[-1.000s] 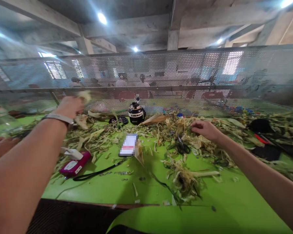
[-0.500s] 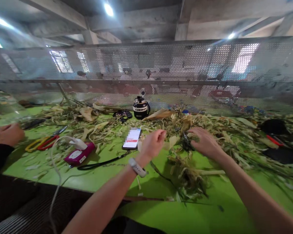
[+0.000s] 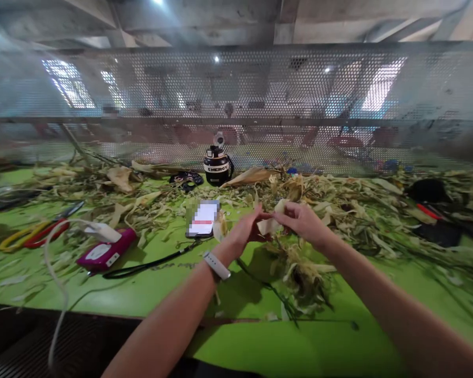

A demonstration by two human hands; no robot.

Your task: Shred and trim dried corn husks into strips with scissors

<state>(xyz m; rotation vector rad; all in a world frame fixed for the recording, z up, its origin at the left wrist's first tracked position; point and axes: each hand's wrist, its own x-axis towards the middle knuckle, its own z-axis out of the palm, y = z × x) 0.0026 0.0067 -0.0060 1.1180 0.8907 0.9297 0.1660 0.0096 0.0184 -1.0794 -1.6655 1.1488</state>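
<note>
My left hand (image 3: 245,231), with a pale watch on its wrist, is closed near the middle of the table. Beside it, my right hand (image 3: 302,223) pinches a pale piece of corn husk (image 3: 268,226) that spans the gap between both hands. My left fingers are closed on the same piece, partly hidden behind it. Another whitish-yellow husk piece (image 3: 220,227) shows at the left side of my left hand; whether that hand holds it, I cannot tell. Below the hands, a dark thin stem (image 3: 260,281) runs towards a tangled clump of dry husk fibres (image 3: 305,281) on the green table.
A phone (image 3: 203,218) with a black strap lies left of my hands. Beyond are a magenta power bank (image 3: 107,251) with a white cable and yellow-red scissors (image 3: 39,231). A black bottle (image 3: 216,167) stands behind, before a perforated metal screen (image 3: 244,94). Husk scraps (image 3: 362,205) cover the back.
My right hand has moved left from the husk scraps to meet my left hand, and a pale husk piece now shows between them. The view has shifted right; the other person's hand is nearly out of sight.
</note>
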